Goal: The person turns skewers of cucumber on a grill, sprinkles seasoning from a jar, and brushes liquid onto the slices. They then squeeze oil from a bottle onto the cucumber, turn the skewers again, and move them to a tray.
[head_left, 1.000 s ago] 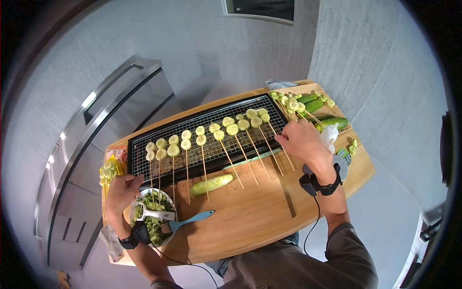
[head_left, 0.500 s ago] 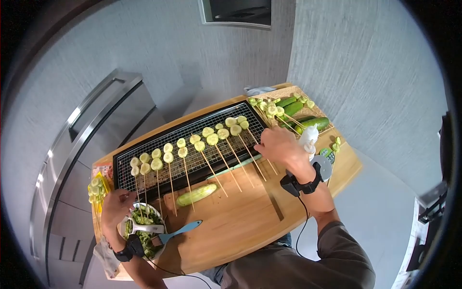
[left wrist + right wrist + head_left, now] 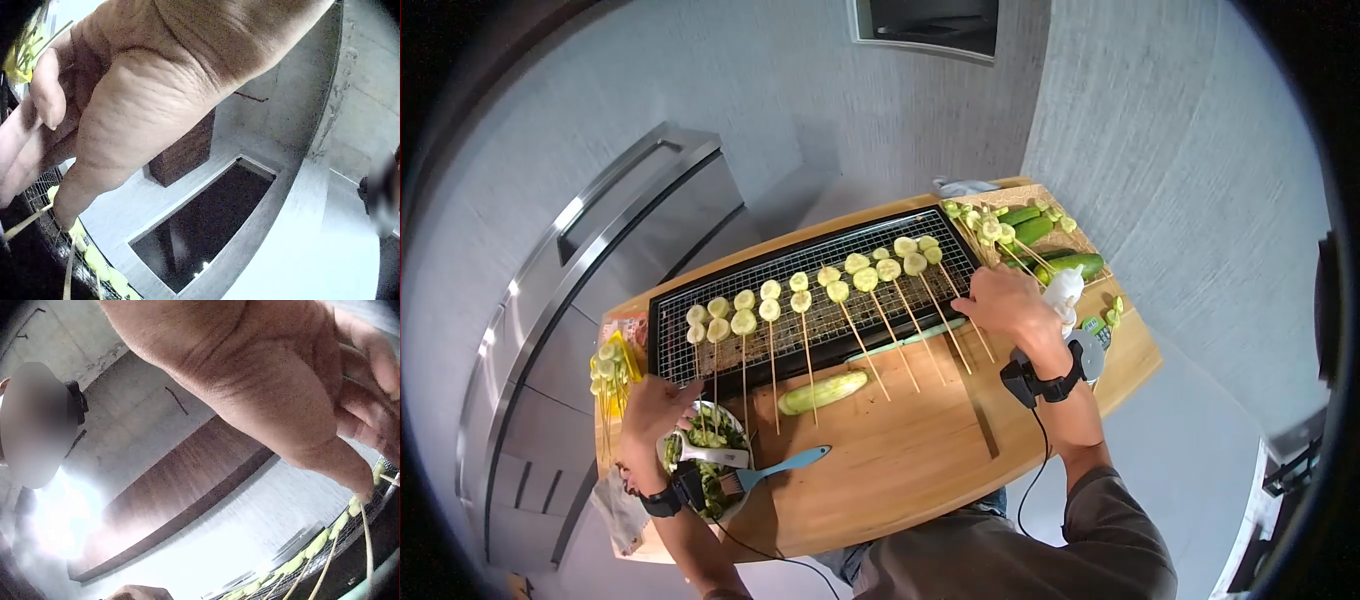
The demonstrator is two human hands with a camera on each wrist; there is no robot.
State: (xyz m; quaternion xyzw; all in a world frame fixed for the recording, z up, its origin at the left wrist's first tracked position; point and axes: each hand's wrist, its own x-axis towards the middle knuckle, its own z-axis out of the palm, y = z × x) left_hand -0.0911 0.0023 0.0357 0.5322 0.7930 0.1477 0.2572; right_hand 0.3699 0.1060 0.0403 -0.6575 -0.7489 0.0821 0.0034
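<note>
My left hand (image 3: 655, 408) hovers at the front left corner of the black grill tray (image 3: 775, 369), fingers loosely bent and overlapping the leftmost skewers. In the left wrist view its thumb stands apart from the fingers, with nothing between them. Beside the tray's right end is my right hand (image 3: 1012, 302), thumb toward the rim; the right wrist view shows its fingers (image 3: 372, 353) relaxed. A row of skewers (image 3: 808, 345), mostly with two pale green cucumber slices (image 3: 865, 279) each, lies across the wire rack (image 3: 750, 262), sticks pointing toward me.
A peeled cucumber (image 3: 824, 393) lies before the tray. Front left, a bowl (image 3: 745, 505) of green peelings carries a white peeler (image 3: 715, 455) and a blue brush (image 3: 795, 460). More skewers (image 3: 608, 372) stand far left. Whole cucumbers (image 3: 1032, 231) and a white bottle (image 3: 1064, 288) are right.
The head view shifts left, then partly back. My left hand moves slightly right over the skewers and its fingers spread a little. The right hand and the skewers keep their places.
</note>
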